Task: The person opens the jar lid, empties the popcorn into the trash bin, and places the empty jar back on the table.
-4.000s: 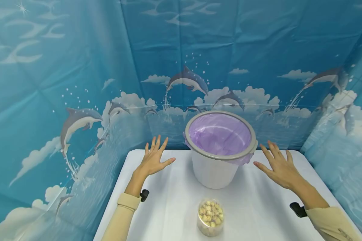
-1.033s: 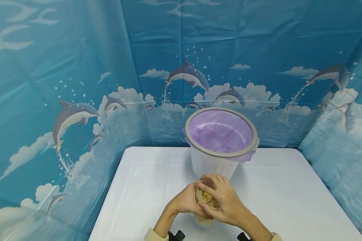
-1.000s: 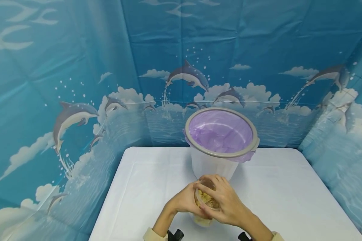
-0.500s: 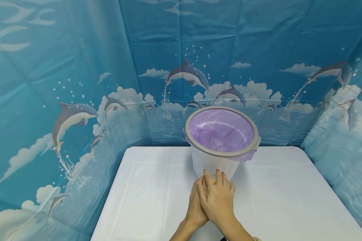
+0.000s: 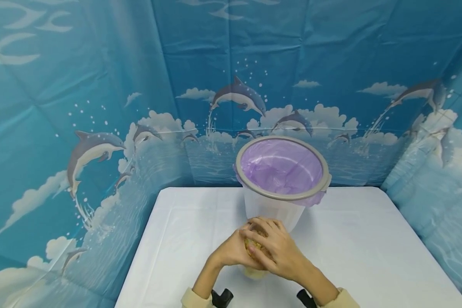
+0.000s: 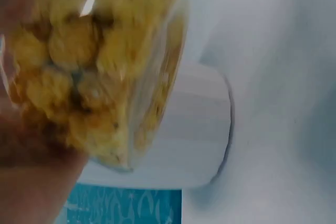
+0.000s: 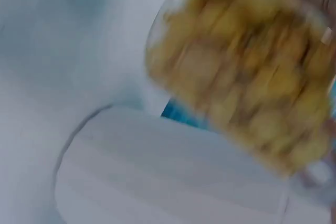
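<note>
A: What does the left hand (image 5: 234, 249) have?
B: It is clamped on a clear plastic tub (image 6: 147, 82), curled round the tub's left side.

A: And the right hand (image 5: 281, 248)?
B: Clamped on the same tub from the other side, fingers bent over its upper part, thumb across the front. The two hands meet around it, the right fingers reaching over towards the left.

A: So where is the tub exactly?
B: Between the two palms, with one end showing just below the left hand. Whether that end touches the worktop (image 5: 354, 244) cannot be told.

A: What is inside?
B: Yellow popcorn (image 6: 89, 66), packed close against the clear wall. The right wrist view is blurred, yet the same pieces show there.

A: What stands beyond the hands?
B: A white bucket (image 5: 273, 209), upright just past the fingertips. A purple bag (image 5: 281, 167) lines it, pinned by a grey ring (image 5: 282, 197) around the top and hanging out under it.

A: Anything nearer the wrists?
B: Beige sleeves (image 5: 195, 300), and a small black camera (image 5: 222, 297) at the left wrist. Far beyond both hands hangs a blue dolphin curtain (image 5: 265, 47).
</note>
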`<control>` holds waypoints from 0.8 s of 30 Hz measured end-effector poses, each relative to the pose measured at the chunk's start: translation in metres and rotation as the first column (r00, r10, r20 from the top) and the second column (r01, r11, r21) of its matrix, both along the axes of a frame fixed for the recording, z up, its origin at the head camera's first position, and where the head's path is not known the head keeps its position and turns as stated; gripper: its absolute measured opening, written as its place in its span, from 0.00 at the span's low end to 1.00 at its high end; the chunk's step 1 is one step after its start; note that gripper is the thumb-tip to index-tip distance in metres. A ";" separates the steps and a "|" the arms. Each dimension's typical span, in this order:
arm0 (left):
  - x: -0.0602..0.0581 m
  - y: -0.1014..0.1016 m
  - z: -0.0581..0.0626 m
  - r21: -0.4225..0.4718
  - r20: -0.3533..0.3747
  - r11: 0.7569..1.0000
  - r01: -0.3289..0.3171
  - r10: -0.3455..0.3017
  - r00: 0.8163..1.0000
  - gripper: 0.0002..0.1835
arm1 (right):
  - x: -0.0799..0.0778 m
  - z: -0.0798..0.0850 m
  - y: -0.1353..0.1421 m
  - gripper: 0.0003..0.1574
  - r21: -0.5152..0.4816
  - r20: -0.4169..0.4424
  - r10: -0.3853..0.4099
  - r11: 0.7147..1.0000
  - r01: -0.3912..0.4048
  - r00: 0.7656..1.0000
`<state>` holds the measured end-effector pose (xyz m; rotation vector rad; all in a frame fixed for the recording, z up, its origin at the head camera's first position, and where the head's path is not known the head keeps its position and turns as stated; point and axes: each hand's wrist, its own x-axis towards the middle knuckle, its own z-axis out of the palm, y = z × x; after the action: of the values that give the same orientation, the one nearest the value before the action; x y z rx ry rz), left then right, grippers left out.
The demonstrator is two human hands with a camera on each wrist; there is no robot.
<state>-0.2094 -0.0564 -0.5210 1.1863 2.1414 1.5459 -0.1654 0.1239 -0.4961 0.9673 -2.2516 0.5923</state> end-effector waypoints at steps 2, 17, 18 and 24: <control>-0.005 -0.004 0.002 0.006 0.043 0.999 0.051 -0.052 0.998 0.54 | -0.002 0.003 0.007 0.28 0.034 0.018 0.079 0.996 -0.080 0.997; 0.032 0.032 -0.015 -0.012 -0.363 0.854 -0.520 0.481 0.798 0.50 | 0.016 0.005 -0.014 0.40 0.060 0.239 -0.447 0.893 0.446 0.862; 0.031 0.030 -0.016 -0.015 -0.321 0.869 -0.494 0.464 0.826 0.51 | 0.015 0.003 -0.012 0.40 0.065 0.227 -0.429 0.902 0.426 0.874; 0.013 -0.001 -0.008 -0.018 0.073 0.993 -0.114 0.115 0.991 0.59 | 0.016 0.003 0.009 0.43 0.088 0.182 -0.174 0.983 0.161 0.968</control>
<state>-0.1963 -0.0578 -0.5294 1.0015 2.2027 1.5923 -0.1495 0.1326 -0.4931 0.7720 -2.5091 0.5503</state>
